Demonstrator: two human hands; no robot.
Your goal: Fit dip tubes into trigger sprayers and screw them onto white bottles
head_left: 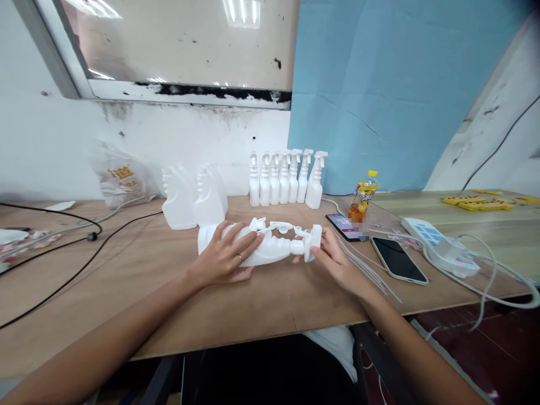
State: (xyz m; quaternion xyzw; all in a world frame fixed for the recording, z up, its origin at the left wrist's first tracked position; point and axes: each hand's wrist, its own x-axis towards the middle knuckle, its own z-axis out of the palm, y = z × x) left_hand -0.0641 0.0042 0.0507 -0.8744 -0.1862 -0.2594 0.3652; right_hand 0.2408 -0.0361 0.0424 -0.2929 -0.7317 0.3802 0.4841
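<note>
A white spray bottle [270,251] lies on its side above the table, its neck pointing right. My left hand [230,250] wraps round the body of the bottle, a ring on one finger. At the neck, my right hand [327,253] grips the white trigger sprayer head [312,243], which sits at the bottle's mouth; whether it is fully seated I cannot tell. Just behind the bottle lie several loose white sprayer parts [282,227]. Thin white tubes [367,267] rest on the table beside my right hand.
Several spray bottles with heads [279,180] stand in a row by the wall. Headless white bottles [179,202] are grouped to their left. On the right are a drink bottle [365,194], two phones [400,260] and a power strip [441,247]. Black cables [113,239] cross the left side.
</note>
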